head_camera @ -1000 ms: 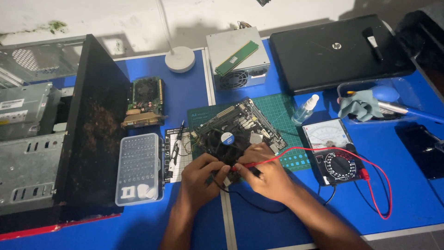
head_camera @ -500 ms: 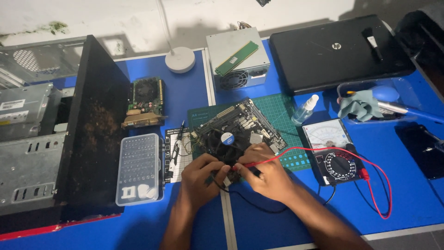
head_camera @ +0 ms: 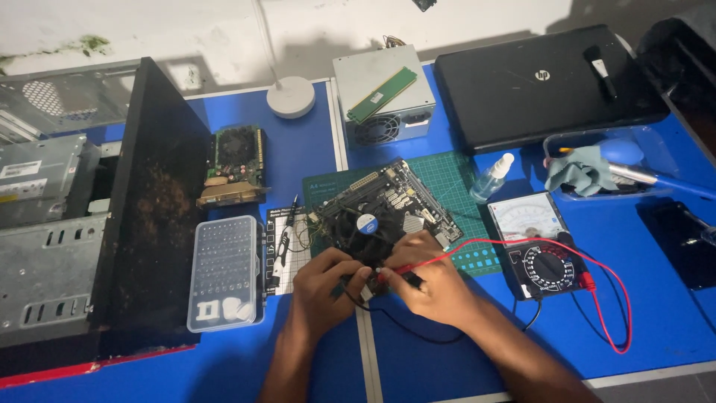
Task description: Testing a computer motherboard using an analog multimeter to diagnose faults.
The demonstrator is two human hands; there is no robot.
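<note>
The circuit board (head_camera: 384, 213) lay tilted on the green mat (head_camera: 447, 183), its near corner under both hands. The right hand (head_camera: 432, 280) was closed on the red probe (head_camera: 406, 269), whose red wire (head_camera: 589, 298) looped off to the meter (head_camera: 541, 254) just beside the mat's right edge. The left hand (head_camera: 324, 287) was curled at the board's near edge, pinching something too small to tell. A clear bit case (head_camera: 226, 272) stood close on the left, next to the dark case panel (head_camera: 149, 216). Bare blue table (head_camera: 418, 366) lay open nearer the body.
</note>
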